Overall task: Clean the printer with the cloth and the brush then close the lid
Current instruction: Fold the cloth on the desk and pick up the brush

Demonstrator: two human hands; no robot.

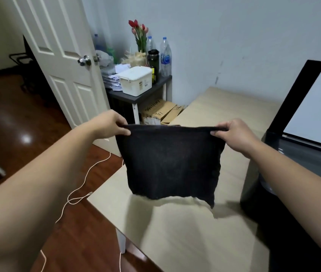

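Black handwriting on cardboard boxes [159,112], 6 o'clock from white container [136,80]; not legible; bottle label [165,59] blurred.

My one camera rides on my head, wide-angled, looking forward and down along my forearms, close over my left hand [114,125] and right hand [236,135], the cloth [171,161] mid-frame, the table [185,242] below, the printer [297,154] cut off at right.

**Black cloth [171,163] spread, lid [316,107] up**

The cloth hangs stretched between the left hand [114,125] and right hand [234,134], top corners pinched. The dark printer [303,160] sits right of the right hand, its white-lined lid raised.
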